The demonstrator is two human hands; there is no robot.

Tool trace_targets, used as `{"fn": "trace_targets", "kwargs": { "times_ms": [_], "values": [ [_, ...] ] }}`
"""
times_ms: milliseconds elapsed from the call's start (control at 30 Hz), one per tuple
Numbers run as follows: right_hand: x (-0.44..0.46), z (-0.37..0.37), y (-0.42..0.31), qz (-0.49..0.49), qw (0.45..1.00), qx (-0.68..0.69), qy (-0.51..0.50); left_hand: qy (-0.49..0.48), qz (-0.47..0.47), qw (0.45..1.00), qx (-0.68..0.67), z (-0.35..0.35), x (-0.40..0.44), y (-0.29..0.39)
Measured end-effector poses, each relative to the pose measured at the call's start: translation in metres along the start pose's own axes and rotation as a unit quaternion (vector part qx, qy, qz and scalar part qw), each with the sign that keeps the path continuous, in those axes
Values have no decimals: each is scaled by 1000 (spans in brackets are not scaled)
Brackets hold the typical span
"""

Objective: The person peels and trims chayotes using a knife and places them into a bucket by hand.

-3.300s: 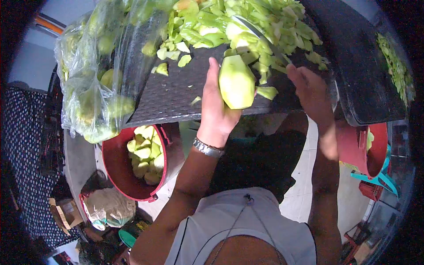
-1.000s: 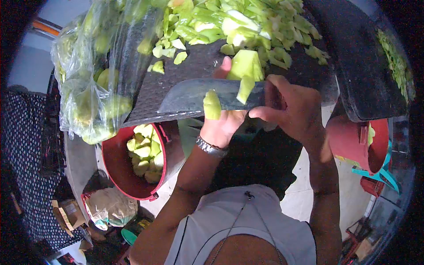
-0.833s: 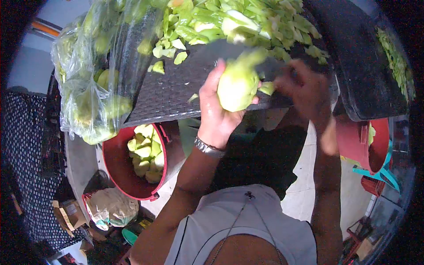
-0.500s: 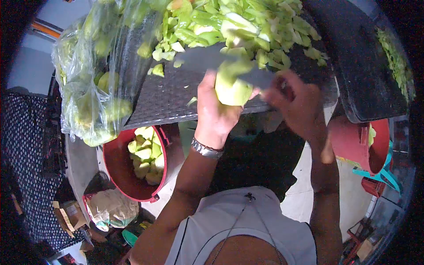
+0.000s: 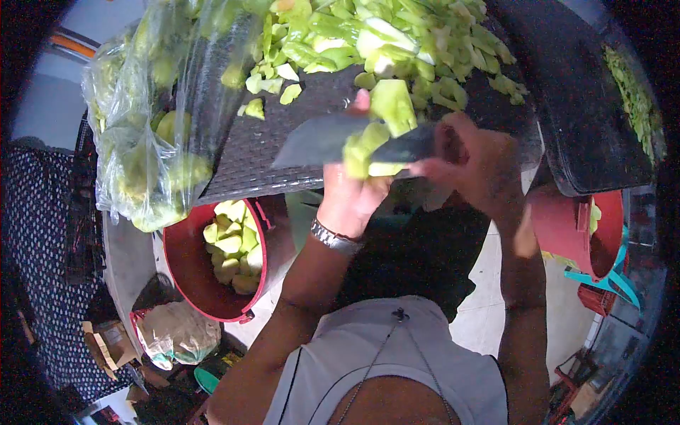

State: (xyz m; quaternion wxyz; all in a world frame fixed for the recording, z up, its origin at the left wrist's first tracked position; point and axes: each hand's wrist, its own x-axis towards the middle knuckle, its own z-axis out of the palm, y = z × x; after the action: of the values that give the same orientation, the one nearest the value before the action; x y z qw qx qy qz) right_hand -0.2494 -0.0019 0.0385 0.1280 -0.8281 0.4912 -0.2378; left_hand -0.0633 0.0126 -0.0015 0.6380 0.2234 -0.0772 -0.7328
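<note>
My left hand (image 5: pixel 352 200) is closed around a pale green, partly peeled fruit (image 5: pixel 394 106) above the near edge of the dark woven tabletop (image 5: pixel 248 159). Its fingers are mostly hidden behind fruit and blade. In my right hand (image 5: pixel 485 159) is a broad, dark-bladed knife (image 5: pixel 312 138), its blade pointing left across the fruit. A thick green slice (image 5: pixel 356 152) lies against the blade on the near side. Beyond both hands, a heap of green peelings (image 5: pixel 368 39) covers the back of the table. The right hand and knife are somewhat blurred.
A clear plastic bag of green fruit (image 5: pixel 152 142) hangs over the table's left edge. Below it stands a red bucket (image 5: pixel 185 273) with peeled pieces inside. Another red bucket (image 5: pixel 563 223) is at the right, beneath a black surface (image 5: pixel 581 106). A stuffed sack (image 5: pixel 180 333) sits lower left.
The knife has swung nearer to me and lies more across the fruit. The fruit has tipped away in my left hand, and a slice now shows against the blade.
</note>
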Motion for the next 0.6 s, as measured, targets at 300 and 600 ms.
{"fn": "trace_targets", "kwargs": {
  "times_ms": [300, 600],
  "values": [
    [15, -3, 61, 128, 989, 39, 60, 12, -35, 998, 42, -9, 7, 17],
    [4, 0, -19, 38, 996, 35, -69, 85, 121, 988, 41, -5, 5, 2]
  ]
}}
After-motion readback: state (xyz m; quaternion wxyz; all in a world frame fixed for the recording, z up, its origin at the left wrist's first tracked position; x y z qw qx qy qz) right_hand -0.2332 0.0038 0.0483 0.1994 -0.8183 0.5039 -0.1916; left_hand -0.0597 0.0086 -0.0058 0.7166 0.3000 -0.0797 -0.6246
